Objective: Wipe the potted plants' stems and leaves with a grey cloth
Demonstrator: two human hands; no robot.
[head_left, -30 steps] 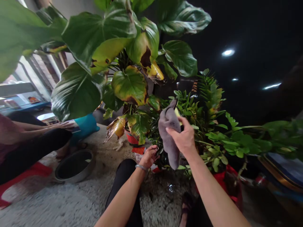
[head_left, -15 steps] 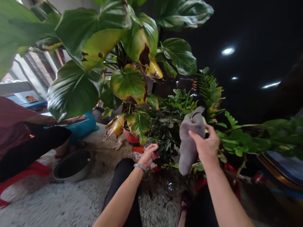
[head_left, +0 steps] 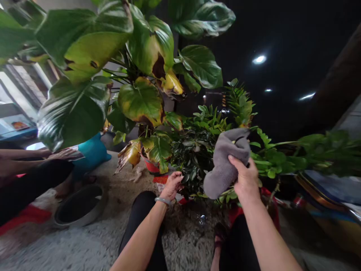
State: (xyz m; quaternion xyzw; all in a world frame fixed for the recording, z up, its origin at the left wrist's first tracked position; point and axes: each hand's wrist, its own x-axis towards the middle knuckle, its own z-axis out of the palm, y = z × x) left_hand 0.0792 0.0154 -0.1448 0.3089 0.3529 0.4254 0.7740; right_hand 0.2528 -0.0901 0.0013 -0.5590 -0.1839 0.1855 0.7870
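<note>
My right hand [head_left: 246, 180] grips a soft grey cloth [head_left: 225, 162], bunched at the top with a loose end hanging to the left. It is held up in front of the green plants. Lower and to the left, my left hand [head_left: 172, 186], with a grey bangle on its wrist, has its fingers pinched together at the edge of a bushy dark-leaved plant [head_left: 193, 150]. What lies between those fingertips is too small to make out.
A large plant with broad, partly yellowed leaves [head_left: 142, 99] overhangs from the left, in a red pot [head_left: 151, 165]. A grey basin [head_left: 80, 207] stands on the rough floor. Another person's hand [head_left: 63, 154] rests near a blue bag [head_left: 94, 154]. Trailing greenery [head_left: 296, 158] spreads right.
The view has turned slightly right. The grey cloth has swung out to the left and spread wider in my right hand. My left hand stays pinched at the dark plant.
</note>
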